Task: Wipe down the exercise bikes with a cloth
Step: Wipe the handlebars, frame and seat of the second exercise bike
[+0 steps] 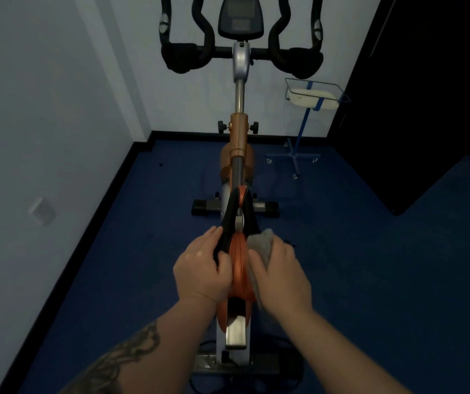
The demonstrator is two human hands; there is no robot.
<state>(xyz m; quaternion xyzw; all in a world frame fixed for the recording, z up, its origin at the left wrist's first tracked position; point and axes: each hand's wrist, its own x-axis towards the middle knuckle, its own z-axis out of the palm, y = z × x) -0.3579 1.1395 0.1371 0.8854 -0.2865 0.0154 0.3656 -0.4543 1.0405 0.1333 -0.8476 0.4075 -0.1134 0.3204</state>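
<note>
Head view:
- Orange-and-silver exercise bike [239, 143] with black saddle [235, 220] is standing on the dark blue carpet floor [370, 265], facing the pale wall [43, 109].
- Left hand [199, 268] is gripping the saddle's left edge, fingers curling round it.
- Right hand [280, 275] is pressing a crumpled grey cloth [259, 245] against the right side of the orange frame just below the saddle, fingers wrapping the cloth.
- Black curved handlebars [185, 56] and dark console display [241, 18] are sitting at the far end of the bike.
- Blue wire-basket stand on wheels [313, 93] is standing near the wall, right of the bike.
- Dark door panel [427, 95] is filling the right side.
</note>
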